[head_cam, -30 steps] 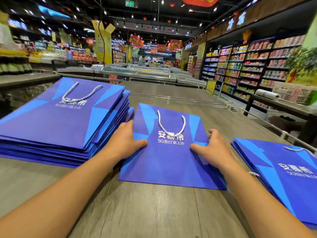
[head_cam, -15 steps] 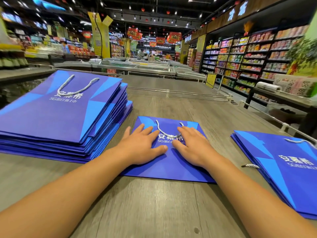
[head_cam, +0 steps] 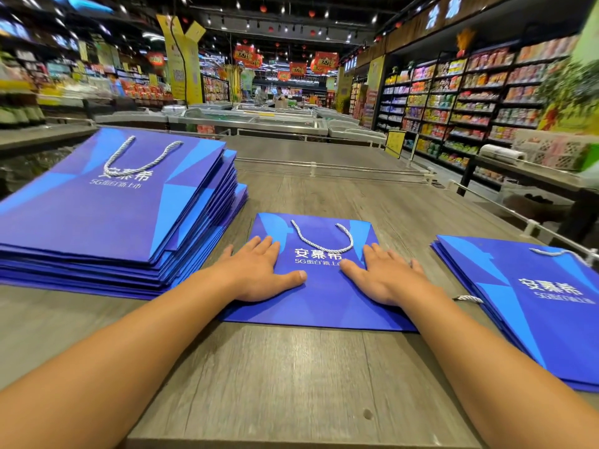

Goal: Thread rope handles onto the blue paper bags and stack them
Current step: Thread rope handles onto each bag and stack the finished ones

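here we press our left hand (head_cam: 259,272) and right hand (head_cam: 385,275), fingers flat and spread, on a blue bag (head_cam: 319,286) lying on the table (head_cam: 291,384) between two bag stacks.

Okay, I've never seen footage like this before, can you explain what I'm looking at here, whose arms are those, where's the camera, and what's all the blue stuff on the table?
There is no machine here. The camera sits on a person's head and looks forward and down, so the two bare arms reaching in from the bottom are that person's own. The setting looks like a supermarket, with stocked shelves behind.

On the grey wooden table a single blue paper bag lies flat in the middle, its white rope handle already threaded. The left hand and the right hand both lie flat on it, fingers straight, pressing it down; nothing is gripped.

To the left is a tall stack of bags, the top one with its handle on. To the right is a lower pile of bags, with rope showing at its edge.
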The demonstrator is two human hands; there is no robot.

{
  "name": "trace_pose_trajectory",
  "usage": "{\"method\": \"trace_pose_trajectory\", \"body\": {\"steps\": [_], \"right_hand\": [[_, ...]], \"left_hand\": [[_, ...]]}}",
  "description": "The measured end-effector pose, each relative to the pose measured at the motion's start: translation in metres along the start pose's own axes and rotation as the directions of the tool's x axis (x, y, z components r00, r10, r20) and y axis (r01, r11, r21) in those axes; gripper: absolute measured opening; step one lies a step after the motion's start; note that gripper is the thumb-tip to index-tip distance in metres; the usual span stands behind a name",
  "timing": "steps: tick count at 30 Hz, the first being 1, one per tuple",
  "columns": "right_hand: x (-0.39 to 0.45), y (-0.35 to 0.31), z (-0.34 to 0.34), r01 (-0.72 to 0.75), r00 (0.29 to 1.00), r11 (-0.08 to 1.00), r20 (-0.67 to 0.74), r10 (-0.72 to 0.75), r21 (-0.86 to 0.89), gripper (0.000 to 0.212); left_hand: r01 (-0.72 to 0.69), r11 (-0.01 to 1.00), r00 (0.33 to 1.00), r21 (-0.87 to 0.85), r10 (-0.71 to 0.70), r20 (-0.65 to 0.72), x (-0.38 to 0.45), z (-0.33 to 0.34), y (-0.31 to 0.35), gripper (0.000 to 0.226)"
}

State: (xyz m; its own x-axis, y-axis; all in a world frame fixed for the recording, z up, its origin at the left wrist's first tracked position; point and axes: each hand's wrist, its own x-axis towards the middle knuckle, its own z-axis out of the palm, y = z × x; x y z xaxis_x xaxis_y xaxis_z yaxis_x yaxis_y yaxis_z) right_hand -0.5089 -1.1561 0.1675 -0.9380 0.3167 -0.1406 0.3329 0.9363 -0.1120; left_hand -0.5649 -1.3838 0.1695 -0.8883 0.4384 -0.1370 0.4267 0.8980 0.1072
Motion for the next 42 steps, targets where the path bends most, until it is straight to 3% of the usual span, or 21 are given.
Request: {"method": "trace_pose_trajectory", "body": {"steps": [6,10,13,15,17,19,21,24,26,29,32,34,37,42], "right_hand": [[0.0,0.005,-0.004,-0.003,1.0,0.999,-0.012,0.004,0.05,0.082],[-0.004,0.012,-0.023,0.024,0.967,0.999,-0.252,-0.018,0.022,0.043],[-0.006,0.02,-0.025,0.052,0.959,0.984,-0.285,-0.001,0.169,0.028],[0.0,0.022,-0.022,0.114,0.934,0.958,-0.356,-0.013,0.263,0.02],[0.006,0.018,-0.019,0.235,0.894,0.924,-0.44,-0.084,0.302,0.034],[0.014,0.011,-0.015,0.334,0.89,0.891,-0.415,-0.19,0.307,0.048],[0.021,0.005,-0.009,0.327,0.931,0.902,-0.262,-0.255,0.281,0.05],[0.02,0.005,-0.012,0.278,0.96,0.953,-0.081,-0.27,0.118,0.038],[0.013,0.01,-0.023,0.268,0.961,0.962,-0.084,-0.263,0.054,0.037],[0.006,0.016,-0.026,0.262,0.96,0.96,-0.129,-0.248,0.101,0.033],[0.005,0.008,-0.017,0.298,0.923,0.95,-0.282,-0.262,0.094,0.052],[0.001,-0.005,-0.011,0.387,0.89,0.919,-0.289,-0.352,0.075,0.065],[-0.005,-0.017,-0.003,0.449,0.883,0.893,-0.175,-0.436,0.039,0.05],[-0.005,-0.017,-0.003,0.362,0.929,0.925,-0.124,-0.348,0.116,0.049]], "left_hand": [[0.029,0.999,0.997,-0.023,-0.03,-0.066,0.008,-0.001,-0.015,0.09],[-0.031,0.996,0.94,-0.084,0.001,-0.341,0.008,-0.008,-0.013,0.054],[-0.143,0.981,0.907,-0.129,0.078,-0.413,0.01,-0.003,-0.015,0.04],[-0.164,0.978,0.9,-0.13,0.094,-0.426,0.018,0.002,-0.016,0.061],[-0.141,0.978,0.914,-0.156,0.068,-0.4,0.022,0.003,-0.014,0.092],[-0.094,0.99,0.963,-0.105,0.064,-0.262,0.024,0.004,-0.011,0.099],[-0.077,0.997,0.991,-0.002,0.076,-0.106,0.019,0.004,-0.007,0.094],[-0.089,0.996,0.992,0.03,0.091,-0.089,0.008,-0.006,-0.006,0.099],[-0.128,0.992,0.985,-0.008,0.127,-0.117,0.0,-0.013,-0.007,0.092],[-0.19,0.97,0.958,-0.153,0.149,-0.245,-0.003,-0.016,-0.007,0.084],[-0.221,0.965,0.922,-0.143,0.159,-0.354,0.002,-0.008,0.001,0.096],[-0.234,0.97,0.923,-0.069,0.199,-0.33,0.003,-0.003,0.007,0.1],[-0.222,0.975,0.957,-0.009,0.216,-0.195,0.002,0.003,0.011,0.077],[-0.141,0.988,0.983,-0.068,0.131,-0.129,0.005,0.003,0.012,0.074]]}}
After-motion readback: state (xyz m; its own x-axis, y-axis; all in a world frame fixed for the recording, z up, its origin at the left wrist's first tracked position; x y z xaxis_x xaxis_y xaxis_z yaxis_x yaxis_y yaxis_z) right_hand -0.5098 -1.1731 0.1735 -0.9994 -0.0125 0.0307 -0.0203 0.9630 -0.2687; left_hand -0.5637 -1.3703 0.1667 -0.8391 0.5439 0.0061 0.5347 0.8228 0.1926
